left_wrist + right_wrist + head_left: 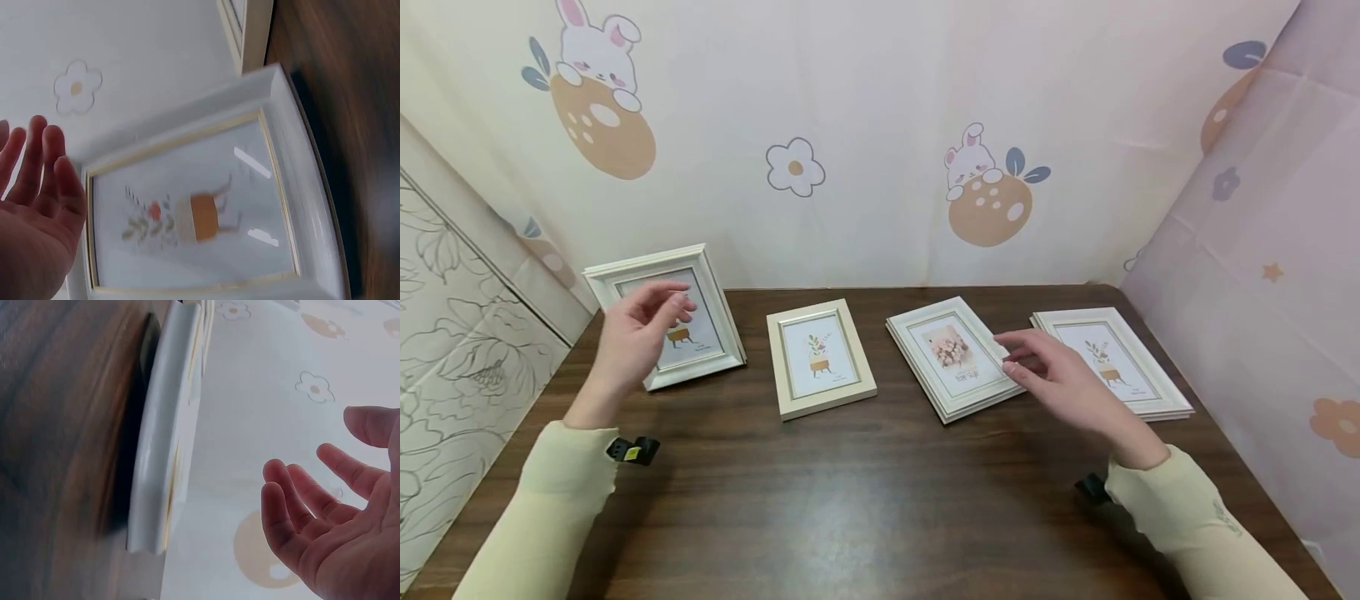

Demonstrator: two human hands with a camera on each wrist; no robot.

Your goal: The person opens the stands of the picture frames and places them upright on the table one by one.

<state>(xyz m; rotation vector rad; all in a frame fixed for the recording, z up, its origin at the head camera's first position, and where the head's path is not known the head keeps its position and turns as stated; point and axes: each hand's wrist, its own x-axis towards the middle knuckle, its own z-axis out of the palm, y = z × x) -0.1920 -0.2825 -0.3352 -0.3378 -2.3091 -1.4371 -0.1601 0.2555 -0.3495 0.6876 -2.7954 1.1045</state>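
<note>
While the left grip [634,337] is released, with its fingers loosely bent and holding nothing, it is positioned in front of the upright white frame [702,335] at the far left; contact cannot be confirmed. The right grip [1063,379] is likewise released, above the right side of the flower-photo frame [953,354] and apart from it. The cream frame [820,358] lies between these two frames; the plant-print frame [1105,358] lies to the right. All four rest on the brown counter [820,508], before a rabbit-print backdrop [865,108]. Judged from this layout, work is at an early stage: one frame is stood up; three appear flat and seem left to do. Captions printed below the pictures are too small to read reliably. No brand is identifiable.
</note>
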